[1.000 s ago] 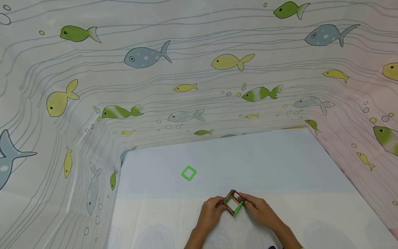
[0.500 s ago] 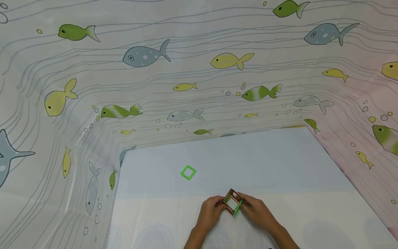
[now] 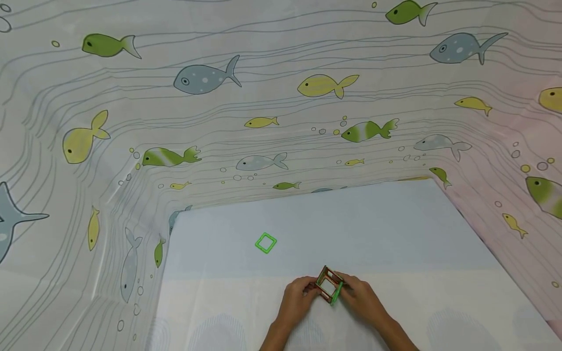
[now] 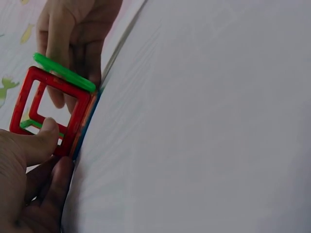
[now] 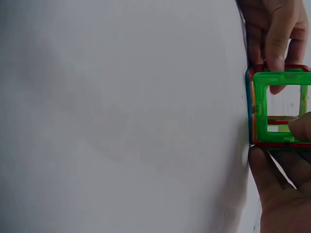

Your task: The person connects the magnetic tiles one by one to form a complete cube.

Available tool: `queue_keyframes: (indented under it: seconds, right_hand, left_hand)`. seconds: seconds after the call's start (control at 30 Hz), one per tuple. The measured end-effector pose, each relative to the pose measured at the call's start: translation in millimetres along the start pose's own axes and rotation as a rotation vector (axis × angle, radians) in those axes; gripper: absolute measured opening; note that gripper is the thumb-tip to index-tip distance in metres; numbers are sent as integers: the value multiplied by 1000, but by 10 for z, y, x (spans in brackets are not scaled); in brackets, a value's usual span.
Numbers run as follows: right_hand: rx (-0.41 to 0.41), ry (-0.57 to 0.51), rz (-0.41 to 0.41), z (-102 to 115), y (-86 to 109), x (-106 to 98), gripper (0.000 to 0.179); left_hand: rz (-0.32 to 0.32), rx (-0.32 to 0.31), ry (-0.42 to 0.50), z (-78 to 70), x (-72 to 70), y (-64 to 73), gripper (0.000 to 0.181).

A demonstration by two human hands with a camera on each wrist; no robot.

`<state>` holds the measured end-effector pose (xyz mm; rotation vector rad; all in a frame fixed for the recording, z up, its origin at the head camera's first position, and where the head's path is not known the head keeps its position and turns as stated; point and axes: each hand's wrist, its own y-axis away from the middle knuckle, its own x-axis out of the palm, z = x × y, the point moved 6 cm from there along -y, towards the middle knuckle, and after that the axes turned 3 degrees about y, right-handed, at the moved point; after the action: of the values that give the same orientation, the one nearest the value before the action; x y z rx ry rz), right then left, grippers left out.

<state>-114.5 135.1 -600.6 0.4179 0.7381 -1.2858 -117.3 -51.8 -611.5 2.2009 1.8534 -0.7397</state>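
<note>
In the head view, a small open cube of square magnetic tiles (image 3: 322, 294) stands between my hands low on the table. Its sides are red and green frames, with blue and orange edges at its base. My left hand (image 3: 298, 300) pinches a red tile (image 4: 82, 109) on the left side, thumb tip over the frame's opening. My right hand (image 3: 363, 298) pinches the green tile (image 5: 261, 109) on the near right side, its thumb at the frame's lower bar. In the left wrist view this green tile leans slightly outward along the red tile's edge.
A loose green square tile (image 3: 259, 247) lies flat on the table, farther back and left of the cube. The pale cloth-covered table (image 3: 395, 224) meets fish-printed curtains (image 3: 281, 141) at its back and sides.
The cube and my right hand have shifted slightly left. The green tile's angle against the cube has changed a little. My left hand and the loose green tile hold their places.
</note>
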Motion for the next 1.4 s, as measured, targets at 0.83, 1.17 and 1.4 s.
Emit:
queue_keyframes:
  seconds: [0.83, 1.17, 1.4]
  right_hand:
    - [-89, 62, -81, -20, -81, -14, 35]
    - [-106, 45, -41, -12, -139, -30, 32]
    - [-147, 50, -44, 4, -160, -35, 36]
  left_hand:
    - [77, 105, 2, -5, 13, 11, 35]
    - [312, -45, 179, 85, -66, 9, 45]
    - [211, 20, 137, 80, -76, -88, 44]
